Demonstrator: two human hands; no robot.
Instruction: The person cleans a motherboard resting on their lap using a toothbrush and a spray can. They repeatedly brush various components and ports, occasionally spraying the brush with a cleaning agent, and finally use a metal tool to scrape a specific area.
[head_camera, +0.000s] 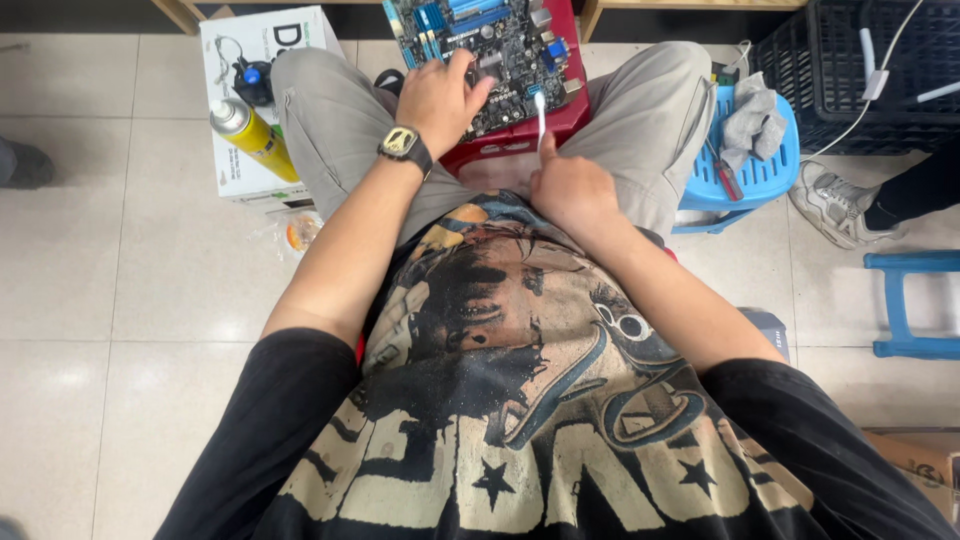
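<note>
fingers of left hand (440, 95) spread on motherboard (490, 45) edge; right hand (570, 185) pinches white swab (540, 112).

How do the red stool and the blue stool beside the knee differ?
The red stool stands between the knees and carries a circuit board; the blue stool, outside the right knee, holds a grey rag and a screwdriver. The left hand rests on the board over the red stool, while neither hand touches the blue one. Both look plastic.

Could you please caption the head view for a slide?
Left hand steadies a circuit board; right hand holds a white brush.
</note>
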